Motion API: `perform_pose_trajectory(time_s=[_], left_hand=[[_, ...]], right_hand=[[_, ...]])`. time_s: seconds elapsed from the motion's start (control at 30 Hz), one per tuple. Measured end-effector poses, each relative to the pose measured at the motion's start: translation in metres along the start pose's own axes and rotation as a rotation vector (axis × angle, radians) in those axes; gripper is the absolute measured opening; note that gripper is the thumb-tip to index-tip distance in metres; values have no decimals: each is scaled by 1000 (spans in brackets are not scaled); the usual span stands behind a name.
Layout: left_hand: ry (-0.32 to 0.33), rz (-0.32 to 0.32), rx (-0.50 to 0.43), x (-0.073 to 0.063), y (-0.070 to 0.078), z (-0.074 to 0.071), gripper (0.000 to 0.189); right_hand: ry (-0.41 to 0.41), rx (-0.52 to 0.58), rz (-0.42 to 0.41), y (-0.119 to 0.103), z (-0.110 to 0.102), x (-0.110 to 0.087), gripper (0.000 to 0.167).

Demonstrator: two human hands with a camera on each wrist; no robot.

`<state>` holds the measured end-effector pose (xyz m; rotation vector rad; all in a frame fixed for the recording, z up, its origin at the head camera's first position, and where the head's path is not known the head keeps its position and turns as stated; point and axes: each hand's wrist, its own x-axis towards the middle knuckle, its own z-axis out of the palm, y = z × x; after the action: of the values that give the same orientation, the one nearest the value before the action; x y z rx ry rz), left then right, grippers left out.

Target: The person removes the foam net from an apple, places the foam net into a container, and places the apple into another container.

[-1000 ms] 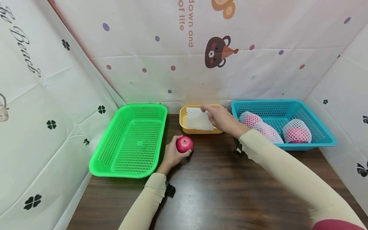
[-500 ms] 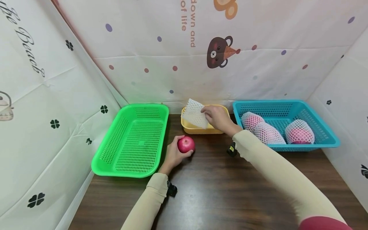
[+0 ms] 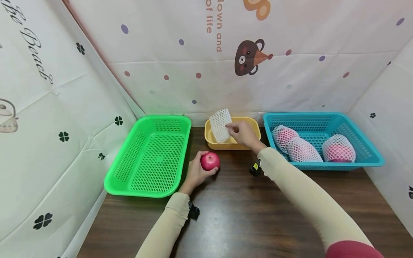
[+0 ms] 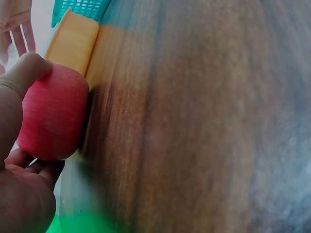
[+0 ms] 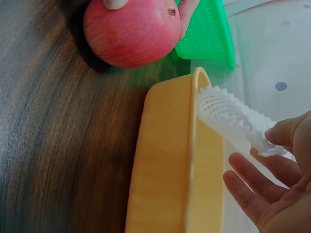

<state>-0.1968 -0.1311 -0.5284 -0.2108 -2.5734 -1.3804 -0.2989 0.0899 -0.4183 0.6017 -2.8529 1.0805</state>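
A red apple (image 3: pixel 210 161) sits on the wooden table in front of the yellow basket. My left hand (image 3: pixel 197 170) grips it from the left, thumb and fingers on opposite sides, as the left wrist view also shows with the apple (image 4: pixel 56 114) close up. Over the yellow basket (image 3: pixel 237 145), my right hand (image 3: pixel 242 133) pinches a white foam net sleeve (image 3: pixel 221 125) by its edge. In the right wrist view the foam net sleeve (image 5: pixel 233 119) hangs flattened between thumb and forefinger, the other fingers spread, its far end at the basket's rim.
To the left stands a green basket (image 3: pixel 155 196) with nothing in it. A blue basket (image 3: pixel 371 159) on the right holds several apples (image 3: pixel 338 148) in white foam nets. Printed cloth (image 3: pixel 180 86) hangs behind and along both sides of the table (image 3: pixel 258 215).
My right hand has taken hold of the foam net sleeve and lifted it up from the yellow basket, turning it more upright. The left hand stays on the apple.
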Motion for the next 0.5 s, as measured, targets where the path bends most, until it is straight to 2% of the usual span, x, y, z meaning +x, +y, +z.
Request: perform_pose_trajectory(time_s=[0.33, 0.5], left_hand=[[1, 7, -3, 0, 0, 0, 71], [2, 4, -3, 0, -1, 0, 71]], right_hand=[[-43, 120, 23, 7, 15, 6, 35], [-66, 131, 63, 8, 23, 9, 38]])
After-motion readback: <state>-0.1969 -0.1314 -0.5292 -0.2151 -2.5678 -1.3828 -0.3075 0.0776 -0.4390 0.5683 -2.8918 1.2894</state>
